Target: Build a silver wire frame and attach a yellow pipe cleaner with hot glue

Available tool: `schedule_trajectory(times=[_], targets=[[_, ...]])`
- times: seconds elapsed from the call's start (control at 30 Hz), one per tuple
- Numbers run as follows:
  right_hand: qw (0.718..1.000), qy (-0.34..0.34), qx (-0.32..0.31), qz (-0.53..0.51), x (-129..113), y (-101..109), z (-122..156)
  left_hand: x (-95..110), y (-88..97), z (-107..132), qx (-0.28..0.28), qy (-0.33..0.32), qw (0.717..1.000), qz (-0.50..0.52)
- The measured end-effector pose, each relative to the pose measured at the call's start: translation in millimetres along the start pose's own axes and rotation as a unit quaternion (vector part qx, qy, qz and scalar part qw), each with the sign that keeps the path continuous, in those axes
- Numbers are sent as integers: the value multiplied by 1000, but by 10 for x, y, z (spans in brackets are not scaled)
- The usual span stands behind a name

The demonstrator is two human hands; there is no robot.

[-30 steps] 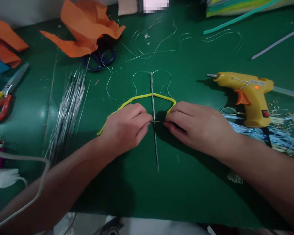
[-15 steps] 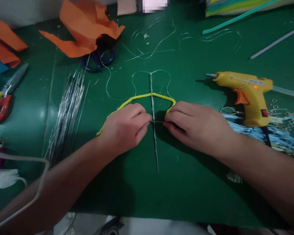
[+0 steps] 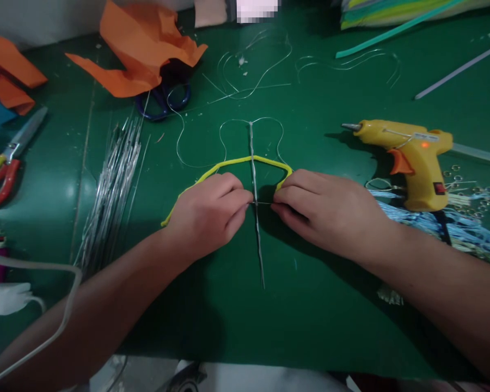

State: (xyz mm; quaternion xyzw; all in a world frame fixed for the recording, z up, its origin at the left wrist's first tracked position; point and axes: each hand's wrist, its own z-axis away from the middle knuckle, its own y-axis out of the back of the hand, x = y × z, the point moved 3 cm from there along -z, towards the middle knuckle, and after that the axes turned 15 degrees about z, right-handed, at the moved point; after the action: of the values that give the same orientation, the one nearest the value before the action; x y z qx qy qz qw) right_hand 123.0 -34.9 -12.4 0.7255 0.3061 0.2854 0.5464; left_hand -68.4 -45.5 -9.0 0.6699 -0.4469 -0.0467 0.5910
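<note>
A twisted silvery wire stem (image 3: 259, 245) lies lengthwise on the green table between my hands. Across its upper part runs a bent yellow strip (image 3: 232, 162), whose two sides pass beneath my hands. From the stem's top, a thin clear thread (image 3: 281, 130) loops out to both sides. My left hand (image 3: 212, 209) is closed in a pinch close against the stem's left side. On the right, my right hand (image 3: 330, 209) pinches the thin thread, which stretches taut across the stem from one hand to the other. The fingertips hide the thread's ends.
A yellow glue gun (image 3: 422, 158) with a lit orange light rests at right on blue cords (image 3: 428, 218). Left lie a bundle of wires (image 3: 114, 185) and red-and-yellow scissors (image 3: 10, 158). Orange paper (image 3: 130, 49) partly covers blue-handled scissors (image 3: 157, 103). A white cable (image 3: 71, 294) crosses my left forearm.
</note>
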Motion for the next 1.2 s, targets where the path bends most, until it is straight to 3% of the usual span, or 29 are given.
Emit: schedule_trajectory(times=[1.2], targets=[[999,5,35,-3,-13,14,0,16,-5,13,-5,-5,1000,2]])
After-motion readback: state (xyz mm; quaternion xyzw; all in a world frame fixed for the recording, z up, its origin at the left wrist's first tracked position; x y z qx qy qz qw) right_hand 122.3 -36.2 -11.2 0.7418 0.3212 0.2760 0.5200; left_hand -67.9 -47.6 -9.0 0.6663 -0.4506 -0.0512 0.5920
